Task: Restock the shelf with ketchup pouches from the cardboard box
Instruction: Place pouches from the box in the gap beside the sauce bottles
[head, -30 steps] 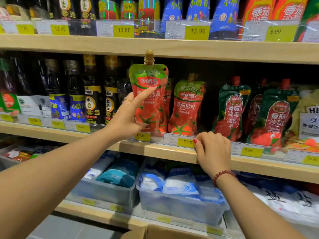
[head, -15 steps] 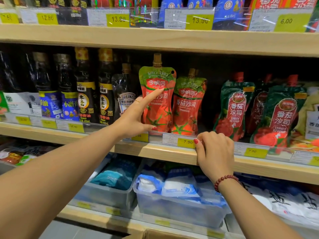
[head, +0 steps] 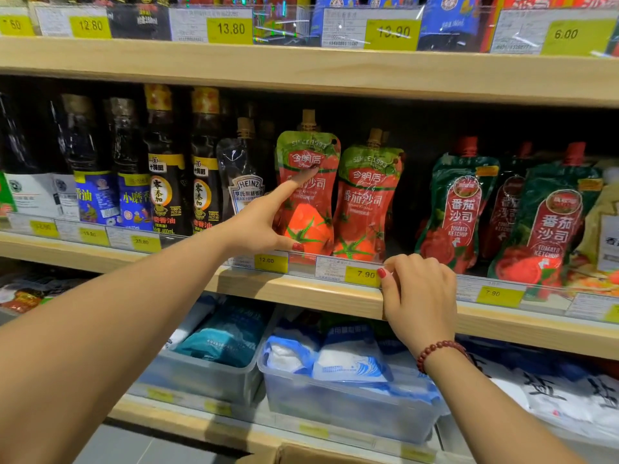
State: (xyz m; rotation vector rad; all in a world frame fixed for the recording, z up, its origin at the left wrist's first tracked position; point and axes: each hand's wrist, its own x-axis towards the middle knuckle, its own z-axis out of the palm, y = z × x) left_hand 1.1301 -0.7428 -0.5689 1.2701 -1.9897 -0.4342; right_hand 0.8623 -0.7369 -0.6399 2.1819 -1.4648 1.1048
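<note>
A red and green ketchup pouch with a tan cap stands upright on the middle shelf, behind the clear price rail. My left hand holds it from the left, index finger stretched across its front and thumb at its lower edge. A second matching pouch stands touching it on the right. My right hand is curled over the price rail just right of the 7.90 tag. The top edge of the cardboard box shows at the bottom of the view.
Dark sauce bottles and a Heinz pouch stand left of the held pouch. Green ketchup pouches fill the right. The upper shelf board hangs close overhead. Clear plastic bins of bagged goods sit below.
My left hand has lowered the ketchup pouch from above the rail down onto the shelf beside the matching pouch. My right hand stayed on the rail.
</note>
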